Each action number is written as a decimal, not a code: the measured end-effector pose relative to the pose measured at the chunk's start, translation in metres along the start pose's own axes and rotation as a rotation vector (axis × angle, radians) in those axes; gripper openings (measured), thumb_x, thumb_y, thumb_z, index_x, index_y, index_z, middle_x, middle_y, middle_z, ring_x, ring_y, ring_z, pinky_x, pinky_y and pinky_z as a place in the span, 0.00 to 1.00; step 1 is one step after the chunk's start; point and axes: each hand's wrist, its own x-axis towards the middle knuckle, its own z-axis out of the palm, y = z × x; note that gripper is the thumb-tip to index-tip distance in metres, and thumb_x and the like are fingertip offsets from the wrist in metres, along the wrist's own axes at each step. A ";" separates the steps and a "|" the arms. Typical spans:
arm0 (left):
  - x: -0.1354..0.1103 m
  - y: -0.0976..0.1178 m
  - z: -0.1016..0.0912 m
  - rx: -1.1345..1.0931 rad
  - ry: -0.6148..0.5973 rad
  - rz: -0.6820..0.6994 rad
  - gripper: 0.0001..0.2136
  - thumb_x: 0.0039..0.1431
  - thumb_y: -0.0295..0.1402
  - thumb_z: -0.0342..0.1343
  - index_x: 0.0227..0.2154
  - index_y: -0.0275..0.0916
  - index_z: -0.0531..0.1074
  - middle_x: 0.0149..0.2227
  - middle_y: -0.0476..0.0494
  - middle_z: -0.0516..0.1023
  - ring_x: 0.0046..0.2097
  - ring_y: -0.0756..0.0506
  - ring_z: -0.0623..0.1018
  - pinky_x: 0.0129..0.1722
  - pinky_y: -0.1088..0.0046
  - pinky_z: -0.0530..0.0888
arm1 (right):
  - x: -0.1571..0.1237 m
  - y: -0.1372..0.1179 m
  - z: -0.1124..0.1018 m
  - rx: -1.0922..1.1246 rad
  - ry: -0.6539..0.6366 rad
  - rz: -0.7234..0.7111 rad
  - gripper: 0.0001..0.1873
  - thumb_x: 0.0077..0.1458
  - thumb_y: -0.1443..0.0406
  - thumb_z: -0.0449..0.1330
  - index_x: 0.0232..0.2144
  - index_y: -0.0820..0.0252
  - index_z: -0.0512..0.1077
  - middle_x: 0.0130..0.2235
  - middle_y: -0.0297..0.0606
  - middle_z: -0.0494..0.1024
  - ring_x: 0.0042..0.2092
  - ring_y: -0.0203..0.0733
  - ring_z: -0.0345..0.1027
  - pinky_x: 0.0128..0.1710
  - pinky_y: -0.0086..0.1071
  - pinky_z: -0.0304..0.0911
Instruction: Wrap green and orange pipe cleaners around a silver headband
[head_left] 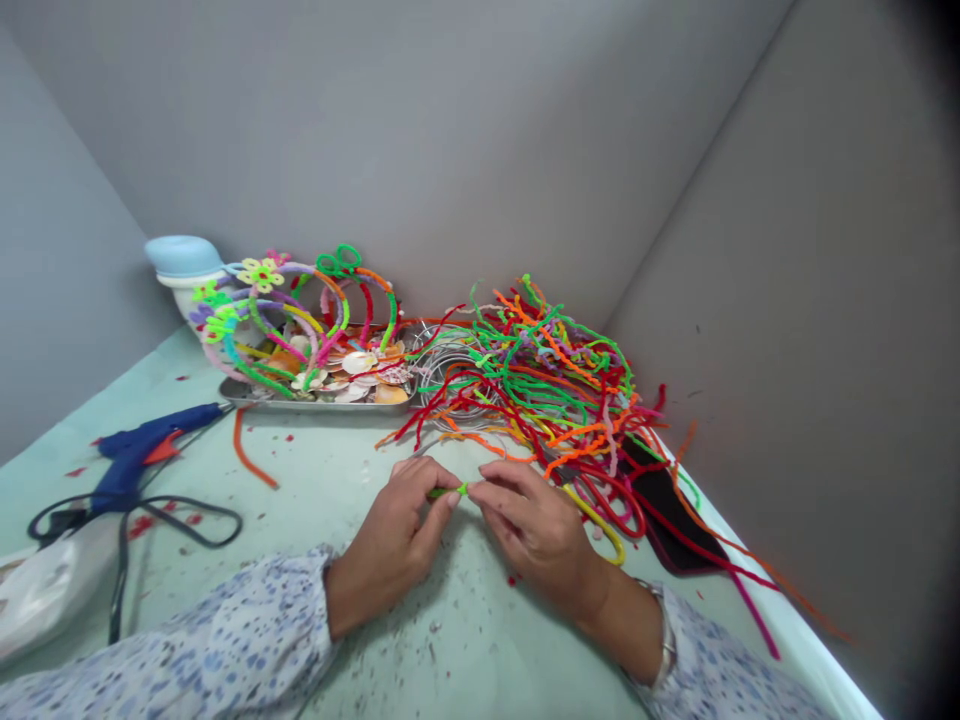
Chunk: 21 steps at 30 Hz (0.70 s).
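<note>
My left hand (pixel 401 525) pinches a short bright green pipe cleaner (pixel 463 489) between thumb and forefinger. Only a small bit of it shows; the rest is covered by the fingers. From the other side, the closed fingertips of my right hand (pixel 541 530) meet its end. Both hands are held over the middle of the pale green table (pixel 450 650). Just beyond them spreads a large tangled heap of pipe cleaners (pixel 555 370) in red, orange, green and other colours. A yellow piece (pixel 600 522) curves close behind my right hand.
A metal tray (pixel 330 406) holds seashells (pixel 360 365) and pipe-cleaner hoops with flowers (pixel 261 274). Coiled wire (pixel 454 375) lies beside it. At left are a white container with a blue lid (pixel 184 256), a blue glue gun (pixel 127 460) with its cord, and a plastic bag (pixel 56 590). A dark phone (pixel 679 525) sits right.
</note>
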 end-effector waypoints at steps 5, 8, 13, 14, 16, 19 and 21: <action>0.001 0.000 0.002 0.039 0.003 0.022 0.06 0.63 0.29 0.48 0.33 0.39 0.70 0.33 0.46 0.73 0.39 0.44 0.71 0.42 0.64 0.67 | 0.002 -0.002 -0.002 -0.017 -0.070 0.054 0.14 0.59 0.72 0.54 0.43 0.56 0.74 0.41 0.42 0.75 0.40 0.40 0.71 0.40 0.32 0.69; 0.000 -0.001 0.003 0.052 0.021 0.010 0.05 0.63 0.29 0.48 0.34 0.39 0.69 0.34 0.45 0.73 0.38 0.44 0.72 0.41 0.65 0.68 | 0.002 -0.003 -0.001 -0.040 -0.082 0.066 0.13 0.59 0.72 0.54 0.43 0.56 0.74 0.40 0.41 0.75 0.39 0.40 0.71 0.39 0.31 0.68; -0.002 -0.002 0.003 0.066 0.033 -0.006 0.03 0.62 0.29 0.49 0.35 0.39 0.68 0.35 0.45 0.73 0.39 0.44 0.72 0.40 0.66 0.68 | 0.002 -0.001 -0.001 -0.054 -0.086 0.056 0.10 0.61 0.68 0.55 0.42 0.55 0.74 0.40 0.41 0.75 0.38 0.39 0.71 0.39 0.30 0.68; -0.002 -0.002 0.003 0.067 0.027 -0.004 0.04 0.63 0.29 0.49 0.35 0.39 0.68 0.35 0.45 0.73 0.39 0.44 0.72 0.40 0.66 0.68 | 0.002 -0.001 0.000 -0.057 -0.084 0.053 0.09 0.61 0.68 0.55 0.42 0.55 0.74 0.39 0.40 0.75 0.38 0.39 0.71 0.39 0.30 0.67; -0.002 -0.001 0.002 0.067 0.016 -0.001 0.04 0.63 0.29 0.48 0.35 0.39 0.68 0.34 0.45 0.73 0.39 0.44 0.71 0.41 0.65 0.68 | 0.001 0.000 0.000 -0.069 -0.068 0.042 0.09 0.61 0.68 0.56 0.41 0.55 0.75 0.39 0.40 0.76 0.38 0.39 0.72 0.39 0.30 0.67; -0.003 0.000 0.001 0.054 0.006 -0.005 0.04 0.63 0.30 0.48 0.34 0.39 0.67 0.34 0.45 0.72 0.39 0.44 0.71 0.41 0.65 0.68 | 0.000 0.002 0.001 -0.089 -0.037 0.011 0.10 0.60 0.70 0.56 0.41 0.55 0.75 0.39 0.40 0.76 0.38 0.40 0.72 0.38 0.31 0.67; -0.003 0.000 0.001 0.044 0.006 -0.008 0.04 0.63 0.30 0.48 0.35 0.39 0.67 0.34 0.45 0.72 0.39 0.44 0.71 0.41 0.65 0.68 | 0.000 0.003 0.001 -0.096 -0.026 -0.009 0.11 0.60 0.70 0.56 0.42 0.55 0.75 0.40 0.41 0.76 0.39 0.40 0.72 0.39 0.32 0.67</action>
